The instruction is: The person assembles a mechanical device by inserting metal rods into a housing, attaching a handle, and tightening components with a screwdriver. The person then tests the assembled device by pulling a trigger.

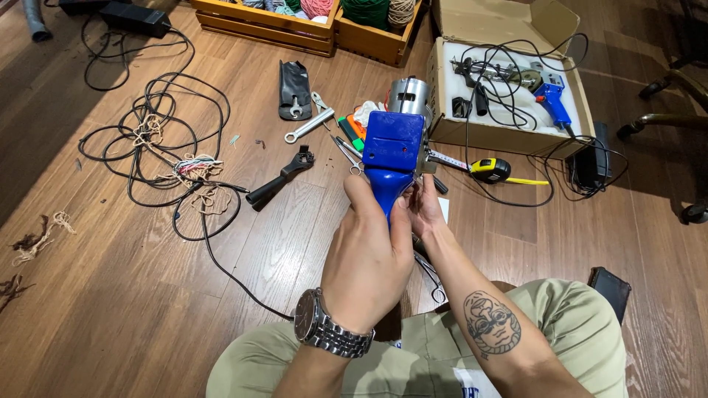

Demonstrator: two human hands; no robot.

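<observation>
I hold a blue power tool [392,147] with a silver motor housing [411,96] upright over the wooden floor [110,309]. My left hand [366,254], with a metal watch on the wrist, wraps around the tool's blue handle from the left. My right hand [425,208] presses its fingers against the handle's right side. A black cable runs from under my hands out to the left.
An open cardboard box [509,136] at the back right holds a second blue tool [553,99] and cables. A yellow tape measure [490,169], a wrench [310,125], a black handle [280,180], a black pouch [293,88], tangled cables [162,140] and wooden yarn crates [310,29] lie around.
</observation>
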